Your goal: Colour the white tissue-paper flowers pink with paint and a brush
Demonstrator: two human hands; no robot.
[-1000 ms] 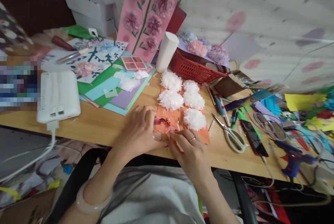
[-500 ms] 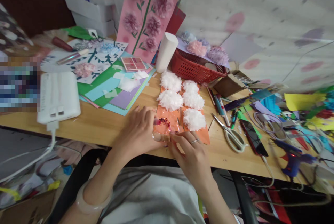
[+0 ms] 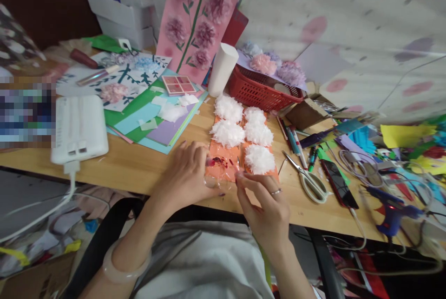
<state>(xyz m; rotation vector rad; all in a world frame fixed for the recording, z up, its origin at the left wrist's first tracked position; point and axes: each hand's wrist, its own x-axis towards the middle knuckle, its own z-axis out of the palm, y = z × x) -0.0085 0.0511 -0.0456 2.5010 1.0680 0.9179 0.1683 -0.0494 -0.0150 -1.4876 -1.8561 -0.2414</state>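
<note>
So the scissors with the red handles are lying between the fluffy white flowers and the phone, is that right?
Not quite: the handles are cream-white, not red, as the head view shows. The scissors do lie between the fluffy white flowers and the phone.

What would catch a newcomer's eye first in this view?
Probably the white puffs first, five in two columns on orange paper, just beyond the two hands. Next, the pink sheet with mauve flowers on a green stem, upright at the back. Then the red basket, to the right of the white roll, with pastel flowers on top.
</note>
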